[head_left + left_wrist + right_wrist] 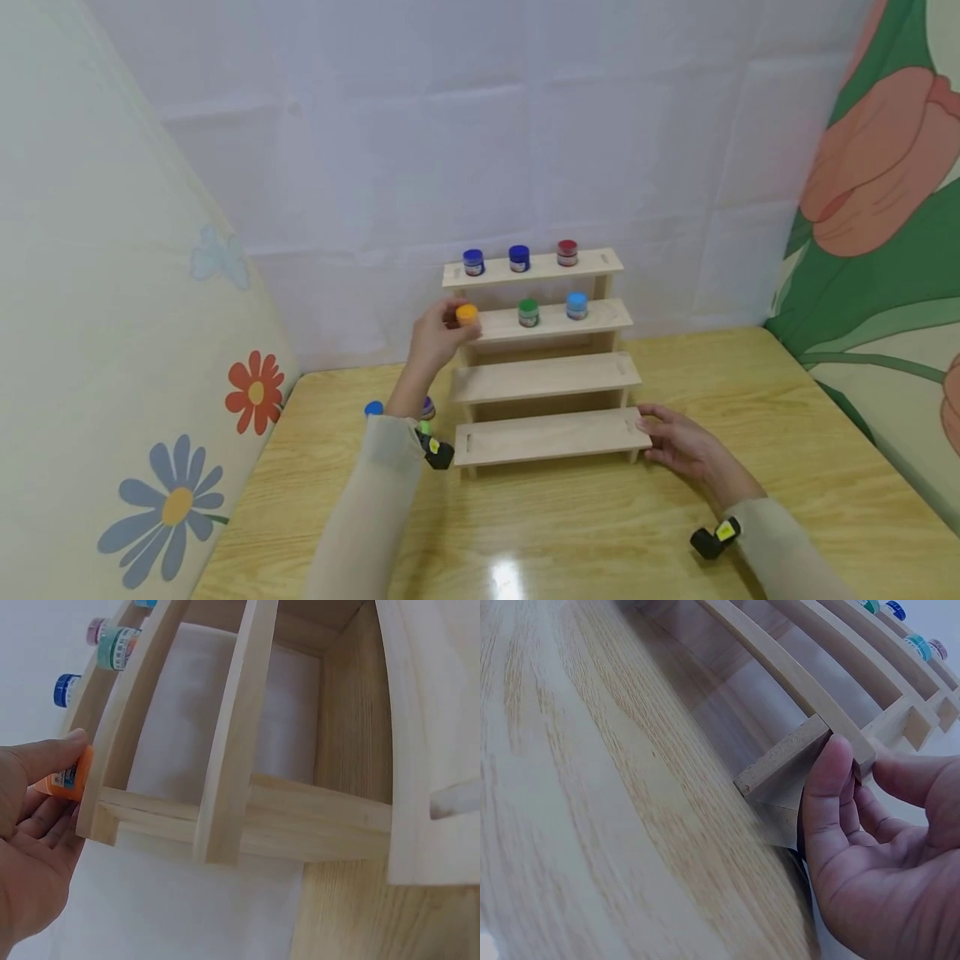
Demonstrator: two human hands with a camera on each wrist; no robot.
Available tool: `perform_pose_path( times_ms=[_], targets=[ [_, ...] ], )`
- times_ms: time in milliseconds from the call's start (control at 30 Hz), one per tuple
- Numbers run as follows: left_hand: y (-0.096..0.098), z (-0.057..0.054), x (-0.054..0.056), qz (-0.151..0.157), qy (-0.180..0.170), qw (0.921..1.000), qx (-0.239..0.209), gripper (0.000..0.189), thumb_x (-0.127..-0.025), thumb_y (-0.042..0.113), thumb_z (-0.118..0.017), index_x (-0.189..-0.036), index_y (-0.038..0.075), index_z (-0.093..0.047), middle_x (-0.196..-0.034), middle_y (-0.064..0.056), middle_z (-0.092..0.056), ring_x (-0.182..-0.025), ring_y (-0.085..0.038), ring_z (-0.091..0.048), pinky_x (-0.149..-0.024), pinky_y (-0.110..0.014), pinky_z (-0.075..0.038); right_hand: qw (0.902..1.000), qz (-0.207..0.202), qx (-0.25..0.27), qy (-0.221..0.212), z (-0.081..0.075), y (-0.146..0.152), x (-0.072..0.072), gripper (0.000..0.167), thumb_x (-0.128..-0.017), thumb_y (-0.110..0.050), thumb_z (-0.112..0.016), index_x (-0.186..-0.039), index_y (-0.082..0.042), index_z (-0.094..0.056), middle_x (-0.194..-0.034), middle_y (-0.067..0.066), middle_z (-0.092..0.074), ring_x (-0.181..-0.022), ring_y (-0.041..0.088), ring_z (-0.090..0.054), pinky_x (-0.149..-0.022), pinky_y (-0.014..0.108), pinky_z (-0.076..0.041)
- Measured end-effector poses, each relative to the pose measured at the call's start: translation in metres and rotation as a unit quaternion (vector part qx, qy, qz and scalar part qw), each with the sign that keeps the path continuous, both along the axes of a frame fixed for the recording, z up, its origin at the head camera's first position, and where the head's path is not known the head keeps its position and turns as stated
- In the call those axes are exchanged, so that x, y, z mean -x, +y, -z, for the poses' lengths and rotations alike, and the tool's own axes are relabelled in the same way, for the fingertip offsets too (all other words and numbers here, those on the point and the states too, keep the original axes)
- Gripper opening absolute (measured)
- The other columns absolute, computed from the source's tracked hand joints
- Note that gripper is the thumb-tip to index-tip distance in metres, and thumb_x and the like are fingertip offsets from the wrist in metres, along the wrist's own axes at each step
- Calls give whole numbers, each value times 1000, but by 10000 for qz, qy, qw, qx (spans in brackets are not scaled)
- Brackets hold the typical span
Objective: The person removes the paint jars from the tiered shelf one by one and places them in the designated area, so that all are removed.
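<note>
My left hand pinches a small orange paint jar at the left end of the second shelf from the top. In the left wrist view the thumb lies along the orange jar, which is right at the shelf's end. A wooden four-step display rack stands before me. My right hand grips the right end of its lowest shelf, fingers under the board and thumb at its edge. Along the second shelf stand a green jar and a light blue jar. The top shelf bears two dark blue jars and a red jar.
Behind my left forearm, a blue-lidded jar and a purple jar stand on the wooden table, partly hidden. A white cloth hangs behind the rack. Flower-printed panels flank the table.
</note>
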State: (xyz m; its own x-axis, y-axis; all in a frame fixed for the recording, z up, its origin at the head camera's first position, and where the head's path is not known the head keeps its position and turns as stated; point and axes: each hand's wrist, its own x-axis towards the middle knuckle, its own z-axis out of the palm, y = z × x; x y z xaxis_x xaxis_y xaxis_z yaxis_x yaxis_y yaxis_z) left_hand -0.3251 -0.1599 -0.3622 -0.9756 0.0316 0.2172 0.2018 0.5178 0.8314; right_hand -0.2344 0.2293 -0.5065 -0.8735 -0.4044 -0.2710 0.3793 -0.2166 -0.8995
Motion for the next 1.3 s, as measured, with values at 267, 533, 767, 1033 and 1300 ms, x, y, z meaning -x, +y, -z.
perform_pose_path(
  times_ms=[267, 533, 767, 1033, 1300],
  targets=[
    [-12, -6, -17, 242, 291, 9993, 75, 48, -88, 16, -81, -131, 5, -62, -122, -16, -67, -114, -31, -63, -101, -42, -53, 10000, -31, 16, -35, -1, 2, 0, 21, -105, -13, -54, -126, -18, -53, -100, -1, -69, -84, 10, -67, -67, 21, -56],
    [-36, -4, -41, 636, 171, 9968, 449, 52, -91, 20, -78, -137, 6, -59, -126, -16, -66, -116, -33, -64, -101, -46, -54, 10000, -47, 11, -45, -2, 1, -1, 20, -106, -13, -53, -125, -19, -53, -100, -1, -68, -85, 10, -66, -66, 21, -56],
    [-60, 1, -58, 652, 108, 9959, 621, 51, -92, 21, -77, -138, 8, -58, -129, -15, -65, -118, -35, -64, -99, -47, -55, 10000, -27, -34, -68, -2, 1, -1, 22, -106, -13, -53, -127, -19, -52, -101, -1, -68, -86, 10, -65, -67, 21, -56],
    [-93, 18, -71, 565, -11, 9966, 601, 51, -92, 17, -77, -137, 3, -57, -127, -18, -65, -119, -38, -63, -101, -50, -53, 10000, -26, -41, -37, -2, 1, -1, 25, -106, -13, -54, -130, -17, -51, -101, 0, -68, -86, 11, -66, -67, 22, -56],
    [-129, 40, -79, 260, -329, 9972, 627, 52, -95, 23, -74, -139, 4, -55, -130, -19, -63, -121, -40, -61, -102, -53, -52, 10000, -36, -90, 9, 0, 1, 0, 26, -106, -13, -52, -132, -15, -50, -101, 0, -68, -85, 11, -66, -67, 21, -56]
  ],
)
